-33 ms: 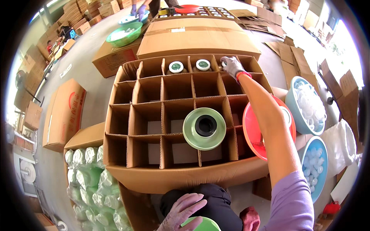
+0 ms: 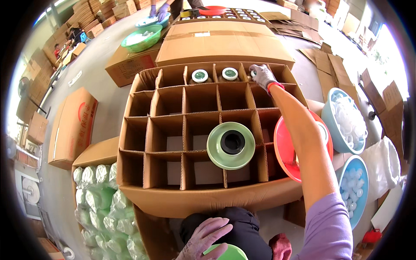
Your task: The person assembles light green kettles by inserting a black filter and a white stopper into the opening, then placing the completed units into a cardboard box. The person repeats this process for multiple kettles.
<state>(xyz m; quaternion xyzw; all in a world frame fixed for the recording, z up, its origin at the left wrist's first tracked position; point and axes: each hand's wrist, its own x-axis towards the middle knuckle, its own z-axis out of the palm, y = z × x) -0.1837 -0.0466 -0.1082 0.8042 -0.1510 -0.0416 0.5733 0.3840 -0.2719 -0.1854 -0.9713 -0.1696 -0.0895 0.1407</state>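
My right hand, in a grey glove, reaches to the far row of a divided cardboard carton. Its fingers close round a white-rimmed lid, mostly covered by the hand. Two similar white-and-green lids top bottles in cells to its left. A pale green flask with a black round opening stands near the carton's front. Low in the view, my gloved left hand curls over the rim of a light green vessel, its lower part cut off.
A red bowl sits at the carton's right, partly under my forearm. Beyond it are blue tubs of white rings and translucent stoppers. Plastic-wrapped green flasks fill a box at left. Across a closed carton, another person's gloved hands work.
The scene sits slightly lower and to the right in view. Both my hands keep their places; the other person's hands have shifted slightly.
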